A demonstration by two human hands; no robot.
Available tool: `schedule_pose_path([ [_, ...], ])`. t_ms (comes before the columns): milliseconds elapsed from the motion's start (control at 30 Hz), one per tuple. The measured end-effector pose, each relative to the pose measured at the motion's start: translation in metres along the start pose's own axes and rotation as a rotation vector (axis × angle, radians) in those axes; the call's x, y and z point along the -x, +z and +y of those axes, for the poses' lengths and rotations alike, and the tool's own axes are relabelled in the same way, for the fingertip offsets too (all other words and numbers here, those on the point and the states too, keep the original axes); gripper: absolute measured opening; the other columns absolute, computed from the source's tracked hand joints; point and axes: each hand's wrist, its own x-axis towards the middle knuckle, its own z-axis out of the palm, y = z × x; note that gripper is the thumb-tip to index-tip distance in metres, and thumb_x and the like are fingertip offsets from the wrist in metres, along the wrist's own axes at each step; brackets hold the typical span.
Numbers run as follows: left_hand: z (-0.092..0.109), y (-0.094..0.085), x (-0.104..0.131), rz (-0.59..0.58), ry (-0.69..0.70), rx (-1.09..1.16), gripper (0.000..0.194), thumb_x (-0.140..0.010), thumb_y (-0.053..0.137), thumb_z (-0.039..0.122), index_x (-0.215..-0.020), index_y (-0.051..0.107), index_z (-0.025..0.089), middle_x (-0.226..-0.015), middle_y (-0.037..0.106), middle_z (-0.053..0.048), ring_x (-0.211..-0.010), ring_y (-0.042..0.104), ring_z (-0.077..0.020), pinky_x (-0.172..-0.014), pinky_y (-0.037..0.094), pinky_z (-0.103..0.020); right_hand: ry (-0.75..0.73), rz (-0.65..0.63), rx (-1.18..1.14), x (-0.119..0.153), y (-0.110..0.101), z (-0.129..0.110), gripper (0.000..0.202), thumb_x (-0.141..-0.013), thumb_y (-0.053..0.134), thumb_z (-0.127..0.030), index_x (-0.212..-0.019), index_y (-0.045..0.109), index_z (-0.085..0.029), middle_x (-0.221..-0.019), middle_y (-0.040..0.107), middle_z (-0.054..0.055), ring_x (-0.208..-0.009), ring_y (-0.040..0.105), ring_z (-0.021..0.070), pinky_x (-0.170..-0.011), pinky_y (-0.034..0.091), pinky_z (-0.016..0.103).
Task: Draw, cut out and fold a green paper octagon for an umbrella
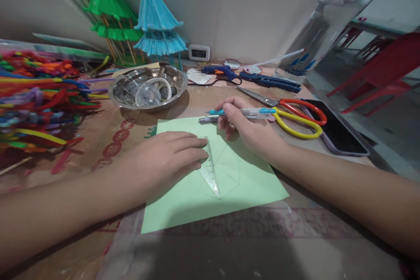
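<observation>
A sheet of light green paper [259, 183] lies on the table with thin pencil lines drawn on it. My left hand [167, 155] rests flat, fingers stretched out, over a clear triangular ruler [211, 170] and holds it down on the sheet; part of the ruler is hidden beneath the hand. Between the fingers of my right hand [243, 122] is a blue mechanical pencil [259, 113], held nearly level above the paper's far edge, its tip pointing left. A second, grey pen [206, 120] lies at that edge, partly hidden by the right hand.
Scissors [300, 113] and a phone [337, 129] lie to the right. Behind are a metal bowl [118, 96], a glue gun [223, 71], a blue utility knife [269, 81] and a bottle [302, 48]. Colourful pipe cleaners [36, 100] are heaped left, near green [108, 0] and blue [157, 13] tower models.
</observation>
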Motion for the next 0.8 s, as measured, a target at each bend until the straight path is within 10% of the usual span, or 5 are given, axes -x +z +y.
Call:
schedule_pose_path([
  [800, -0.0036, 0.0019, 0.0072, -0.070, -0.024, 0.045, 0.034, -0.108, 0.052, 0.018, -0.137, 0.067, 0.025, -0.144, 0.069, -0.011, -0.132, 0.065, -0.0308, -0.106, 0.058, -0.049, 0.019, 0.008, -0.023, -0.0004, 0.0007, -0.0021, 0.041, -0.101, 0.061, -0.063, -0.095, 0.059, -0.023, -0.075, 0.065, -0.002, -0.058, 0.057, 0.0108, -0.056, 0.048, 0.026],
])
